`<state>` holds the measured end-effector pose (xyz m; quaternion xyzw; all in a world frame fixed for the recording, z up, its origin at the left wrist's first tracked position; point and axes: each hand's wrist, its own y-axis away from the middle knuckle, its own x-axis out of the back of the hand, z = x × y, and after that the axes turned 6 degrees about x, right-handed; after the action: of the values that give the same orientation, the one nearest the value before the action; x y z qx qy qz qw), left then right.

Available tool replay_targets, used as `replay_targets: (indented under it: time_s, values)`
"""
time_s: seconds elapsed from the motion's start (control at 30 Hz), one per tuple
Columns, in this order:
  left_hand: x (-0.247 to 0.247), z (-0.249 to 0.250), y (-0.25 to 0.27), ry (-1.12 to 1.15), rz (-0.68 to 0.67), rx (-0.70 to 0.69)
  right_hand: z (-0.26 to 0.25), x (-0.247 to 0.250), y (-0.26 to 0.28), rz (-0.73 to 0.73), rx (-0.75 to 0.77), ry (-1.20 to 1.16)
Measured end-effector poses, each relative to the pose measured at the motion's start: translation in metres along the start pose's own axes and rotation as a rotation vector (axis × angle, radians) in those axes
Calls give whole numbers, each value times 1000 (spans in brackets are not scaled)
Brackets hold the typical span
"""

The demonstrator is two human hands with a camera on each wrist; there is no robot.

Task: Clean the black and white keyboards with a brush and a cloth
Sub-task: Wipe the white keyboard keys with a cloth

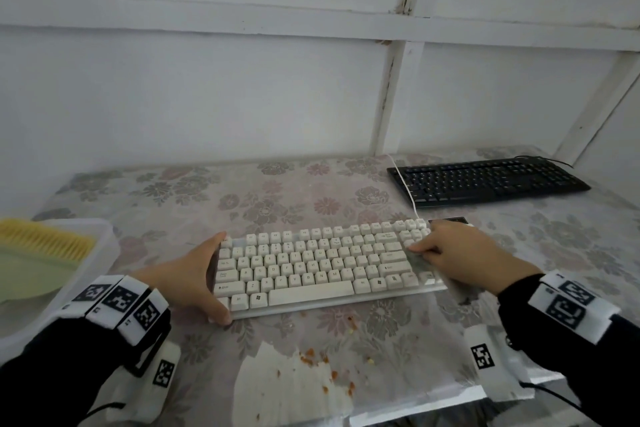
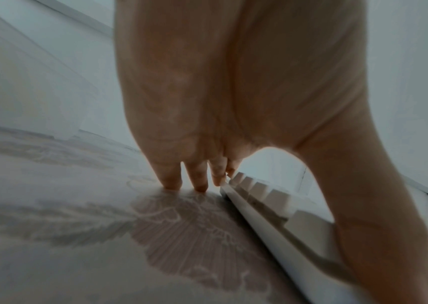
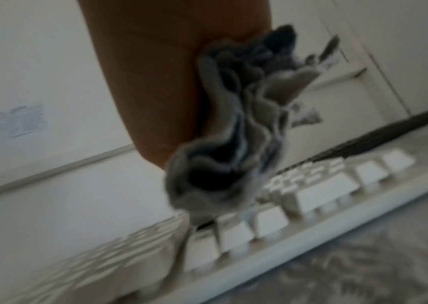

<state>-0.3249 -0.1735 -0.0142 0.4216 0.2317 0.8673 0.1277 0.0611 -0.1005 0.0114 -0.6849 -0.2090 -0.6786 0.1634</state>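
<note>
The white keyboard lies across the middle of the table. My left hand braces its left end: the straight fingers stand with their tips on the tablecloth beside the edge, and the thumb reaches over the front corner. My right hand rests on the keys at the right end and grips a bunched grey cloth, which is pressed onto the keys. The black keyboard lies at the back right, untouched. A yellow-bristled brush sits in a bin at the left.
A translucent plastic bin at the left edge holds the brush and a green dustpan. Orange crumbs lie on the floral tablecloth in front of the white keyboard. Its white cable runs back over the black keyboard. A white wall backs the table.
</note>
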Motion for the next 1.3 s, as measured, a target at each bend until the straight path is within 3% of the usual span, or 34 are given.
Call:
replay_targets:
  time_s: [0.1,0.27,0.43,0.57,0.8,1.07,1.2,1.3]
  values:
    - [0,-1,-2,-10,-1,2,7,1,5,-10,-62,33]
    - [-1,-2,-3,-12,9,1,-6,-5,6,-59,18,58]
    - [-2,-3,-4,-7,9,4,-9,-3,5,-113,35,256]
    - [-2,-3,-3,-17,19,15,-5,-2,5,-105,24,158]
    - [-1,-4,-5,12,6,16,24,12,22,-168,-132,147]
    - [-1,-2,-4,-6,8,20,4,23,9,-143,-286,182]
    - [0,-2,-5,5,3,12,-10,21,3,-126,-124,-50]
    - [-1,-4,-4,5,4,4,-18,5,4,-131,-53,0]
